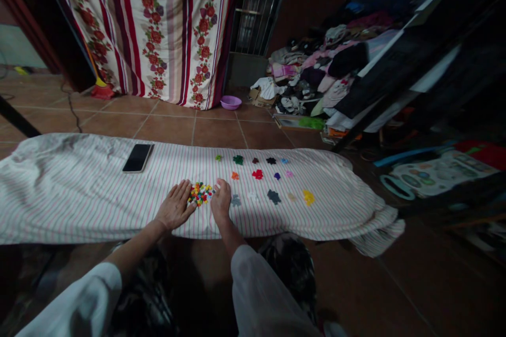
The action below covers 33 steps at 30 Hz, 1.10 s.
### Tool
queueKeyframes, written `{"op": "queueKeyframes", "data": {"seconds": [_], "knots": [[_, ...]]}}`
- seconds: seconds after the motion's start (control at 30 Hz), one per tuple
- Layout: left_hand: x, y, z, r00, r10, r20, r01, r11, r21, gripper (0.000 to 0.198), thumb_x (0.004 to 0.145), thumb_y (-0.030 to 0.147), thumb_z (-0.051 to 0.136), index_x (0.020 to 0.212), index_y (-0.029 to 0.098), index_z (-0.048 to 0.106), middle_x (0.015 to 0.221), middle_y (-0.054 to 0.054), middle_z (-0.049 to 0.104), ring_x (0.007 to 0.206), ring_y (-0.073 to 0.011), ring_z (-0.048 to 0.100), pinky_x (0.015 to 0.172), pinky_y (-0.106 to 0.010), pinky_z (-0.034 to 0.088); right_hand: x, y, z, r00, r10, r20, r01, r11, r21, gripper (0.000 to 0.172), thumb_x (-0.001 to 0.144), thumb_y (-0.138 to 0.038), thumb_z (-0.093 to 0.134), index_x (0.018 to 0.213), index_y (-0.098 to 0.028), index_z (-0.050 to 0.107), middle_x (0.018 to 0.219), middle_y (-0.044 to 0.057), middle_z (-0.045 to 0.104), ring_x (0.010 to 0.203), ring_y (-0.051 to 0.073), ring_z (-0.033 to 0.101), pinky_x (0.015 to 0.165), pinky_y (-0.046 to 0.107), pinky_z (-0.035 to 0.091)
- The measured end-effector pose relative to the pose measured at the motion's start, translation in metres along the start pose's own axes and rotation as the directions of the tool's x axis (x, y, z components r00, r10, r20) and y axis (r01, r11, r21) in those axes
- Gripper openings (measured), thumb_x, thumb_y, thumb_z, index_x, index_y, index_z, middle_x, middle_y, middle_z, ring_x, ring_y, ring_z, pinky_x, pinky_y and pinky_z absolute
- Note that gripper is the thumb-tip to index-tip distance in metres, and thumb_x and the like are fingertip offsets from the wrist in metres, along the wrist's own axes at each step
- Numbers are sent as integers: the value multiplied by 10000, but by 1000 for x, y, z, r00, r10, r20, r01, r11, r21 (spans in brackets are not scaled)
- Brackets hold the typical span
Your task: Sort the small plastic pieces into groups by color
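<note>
A mixed pile of tiny coloured pieces (201,194), red, yellow, green, white and blue, lies on a striped cloth (98,195). Flat against the cloth at the pile's left edge rests my left hand (176,205), fingers stretched out. My right hand (222,201) is at the right edge with its fingers curled in; whatever they hold is hidden. To the right are small single-colour heaps, among them dark green (238,159), red (258,174), orange (235,175), dark grey (273,196) and yellow (308,197). A light grey heap (235,200) sits right beside my right hand.
A phone (137,158) lies on the cloth at the left. Beyond the cloth-covered surface are a floral curtain (169,26), a purple basin (231,102) and a red dustpan (103,90) on the tiled floor. Clothes (316,71) are heaped at the back right.
</note>
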<state>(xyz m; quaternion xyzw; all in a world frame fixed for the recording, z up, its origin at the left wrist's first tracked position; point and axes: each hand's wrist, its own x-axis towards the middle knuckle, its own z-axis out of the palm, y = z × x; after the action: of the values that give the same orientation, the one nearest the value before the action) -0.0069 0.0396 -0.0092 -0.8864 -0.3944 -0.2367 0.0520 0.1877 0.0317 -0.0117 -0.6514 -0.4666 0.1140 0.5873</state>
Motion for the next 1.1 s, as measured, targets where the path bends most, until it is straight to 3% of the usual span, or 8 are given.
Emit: {"op": "queueKeyframes", "data": {"seconds": [0.17,0.3,0.4,0.53,0.67,0.9,1.1], "knots": [[0,3,0,999,18,42,-19,999,39,596,1019,410,282,1519,103,382,1533,-174,473,1477,-293,373,1180,-499,359,1,0,1,998,68,-1,-67,988,138,403,767,-17,409,1081,-147,626,1064,115,639,978,197,674,793,335,616],[1,4,-3,1000,17,22,-18,998,55,581,1023,392,272,1518,112,389,1533,-156,479,1479,-276,371,1194,-484,339,1,-2,-2,998,61,5,-61,988,142,422,734,-8,422,1065,-172,627,1039,88,643,952,189,675,873,357,599],[-1,6,-6,996,-88,-17,89,994,70,580,1023,381,248,1481,86,444,1495,-178,518,1459,-277,407,1171,-476,377,1,-3,-4,999,39,-11,-38,993,112,441,721,6,400,1043,-183,635,1059,93,633,974,193,658,914,370,580],[-8,16,-11,960,-275,-49,279,952,125,584,1011,386,266,1409,47,527,1462,-221,537,1422,-326,454,1143,-514,398,2,-3,-5,1000,10,14,-11,999,43,429,722,0,404,1005,-183,669,1093,114,643,1057,224,627,968,402,546],[-25,28,-15,932,-352,-93,363,918,162,547,996,377,312,1397,100,560,1475,-184,535,1427,-337,445,1146,-538,377,0,-2,-8,999,-24,44,26,998,-51,430,730,6,396,975,-162,708,1115,135,662,1131,242,611,1048,424,490],[-61,34,-15,946,-270,-179,296,944,143,513,995,370,347,1426,174,545,1484,-124,542,1442,-290,433,1147,-488,366,-8,3,-20,989,-84,125,103,983,-154,426,758,2,425,979,-173,745,1160,127,669,1135,235,620,1063,398,470],[-69,31,-19,971,-194,-139,218,957,190,553,994,427,350,1431,141,533,1498,-140,525,1445,-306,424,1139,-473,369,-7,2,-23,981,-72,179,109,973,-206,382,768,-33,472,974,-175,760,1068,115,663,1036,230,633,1006,374,499]]}}
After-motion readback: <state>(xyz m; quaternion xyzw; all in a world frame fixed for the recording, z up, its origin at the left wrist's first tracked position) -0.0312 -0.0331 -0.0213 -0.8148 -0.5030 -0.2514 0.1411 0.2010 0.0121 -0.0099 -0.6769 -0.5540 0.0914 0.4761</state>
